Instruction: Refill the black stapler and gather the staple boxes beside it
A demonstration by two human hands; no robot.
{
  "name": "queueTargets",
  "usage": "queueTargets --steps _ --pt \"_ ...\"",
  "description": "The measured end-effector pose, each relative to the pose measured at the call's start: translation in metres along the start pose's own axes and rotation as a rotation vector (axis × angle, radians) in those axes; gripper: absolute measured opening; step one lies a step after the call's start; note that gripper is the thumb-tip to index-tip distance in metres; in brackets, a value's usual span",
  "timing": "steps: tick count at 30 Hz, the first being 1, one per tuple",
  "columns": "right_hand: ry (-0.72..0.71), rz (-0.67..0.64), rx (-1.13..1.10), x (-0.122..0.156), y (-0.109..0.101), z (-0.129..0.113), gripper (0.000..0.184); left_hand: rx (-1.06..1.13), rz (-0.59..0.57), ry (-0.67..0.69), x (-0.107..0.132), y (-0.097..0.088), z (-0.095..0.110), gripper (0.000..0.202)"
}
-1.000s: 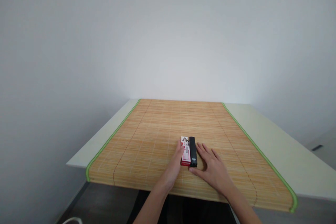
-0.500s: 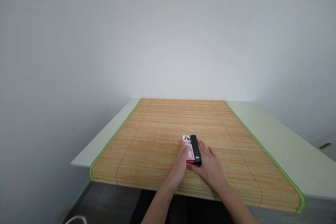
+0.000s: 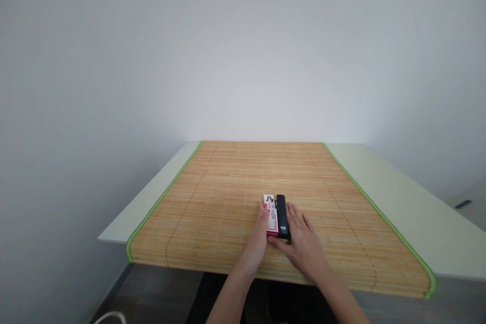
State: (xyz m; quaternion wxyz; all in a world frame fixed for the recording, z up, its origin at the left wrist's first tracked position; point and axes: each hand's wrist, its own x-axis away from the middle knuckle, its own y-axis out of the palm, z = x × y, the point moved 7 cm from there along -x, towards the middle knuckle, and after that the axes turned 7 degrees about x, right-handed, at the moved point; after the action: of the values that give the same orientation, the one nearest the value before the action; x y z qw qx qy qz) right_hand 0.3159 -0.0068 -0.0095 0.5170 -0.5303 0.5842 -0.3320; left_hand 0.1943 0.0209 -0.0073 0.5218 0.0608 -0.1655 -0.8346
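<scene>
A small red and white box lies on the bamboo mat with a black stapler right beside it on the right. My left hand rests against the box's left side, fingers together and stretched along it. On the other side, my right hand lies flat with fingers spread, its thumb at the stapler's near end and its fingers along the stapler's right side. The two things are pressed together between my hands.
The mat has green edging and covers most of a pale table. White walls stand close behind and to the left. A white cable shows on the dark floor at the lower left.
My right hand has moved left until it touches the stapler. The box and stapler sit close together between both hands; the view has shifted slightly.
</scene>
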Motion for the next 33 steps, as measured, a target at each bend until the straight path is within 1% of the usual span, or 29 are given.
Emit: queueTargets --steps 3,6,8,12,15,22,24,27,29,33 --pt "-0.041 -0.035 -0.013 0.000 -0.004 0.004 0.091 0.057 0.125 0.004 0.007 -0.007 -0.001 0.078" --pt "-0.061 -0.044 -0.005 0.000 -0.007 0.006 0.087 0.087 0.146 -0.022 0.013 -0.003 -0.003 0.077" --pt "-0.073 -0.049 0.008 0.000 -0.007 0.004 0.087 0.107 0.172 -0.012 0.014 0.001 -0.001 0.076" --pt "-0.089 -0.049 0.032 0.000 -0.005 0.001 0.086 0.126 0.262 0.000 0.015 0.006 0.006 0.076" --pt "-0.095 -0.046 0.041 0.001 -0.002 0.000 0.088 0.124 0.314 0.008 0.015 0.005 0.005 0.075" --pt "-0.087 -0.054 0.064 0.002 0.000 -0.002 0.088 0.103 0.315 0.071 0.009 -0.005 -0.011 0.076" --pt "-0.084 -0.054 0.063 0.002 0.000 -0.002 0.088 0.098 0.301 0.091 0.008 -0.008 -0.011 0.076" --pt "-0.077 -0.043 0.044 0.003 -0.003 -0.003 0.088 0.063 0.286 0.117 0.006 -0.017 -0.003 0.071" --pt "-0.073 -0.035 0.032 0.004 -0.005 -0.004 0.087 0.022 0.285 0.124 -0.001 -0.025 0.004 0.068" --pt "-0.071 -0.042 0.033 0.004 -0.008 -0.005 0.088 -0.078 0.236 0.163 -0.033 -0.039 0.015 0.066"
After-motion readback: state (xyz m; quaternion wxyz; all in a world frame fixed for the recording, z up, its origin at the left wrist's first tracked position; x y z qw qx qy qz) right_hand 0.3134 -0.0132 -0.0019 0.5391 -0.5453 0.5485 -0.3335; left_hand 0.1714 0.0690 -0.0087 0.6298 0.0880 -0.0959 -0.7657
